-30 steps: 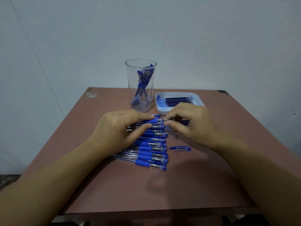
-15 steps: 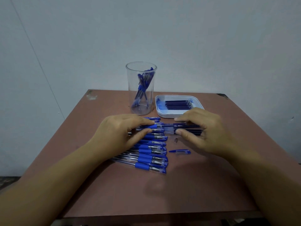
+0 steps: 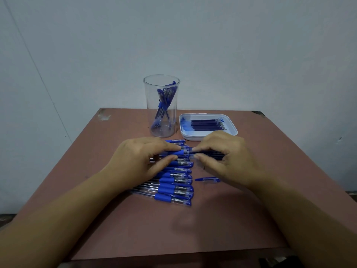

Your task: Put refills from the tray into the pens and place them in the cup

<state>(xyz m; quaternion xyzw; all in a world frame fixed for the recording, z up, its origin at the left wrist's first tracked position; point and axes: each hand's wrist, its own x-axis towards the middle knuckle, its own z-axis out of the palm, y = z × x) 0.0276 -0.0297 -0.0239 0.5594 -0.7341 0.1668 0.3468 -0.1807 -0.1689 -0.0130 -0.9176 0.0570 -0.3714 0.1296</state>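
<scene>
While looking down from the head view, found the left hand curled over the far end of a row of pens, with thumb and forefinger pinching 1 pen by its blue grip. Found the right hand just beside it, with thumb and forefinger closed on dark refills aimed at that pen's end; could not tell whether touching it, nor how many held. Saw the row lying side by side on the brown table, tips to the right. Noted 1 loose blue cap on the table right of the row, nearer than the right hand. Spotted the clear cup upright beyond the left hand, with a few blue pens leaning inside. Noted the white tray just right of the cup, with spare refills lying lengthwise in it.
</scene>
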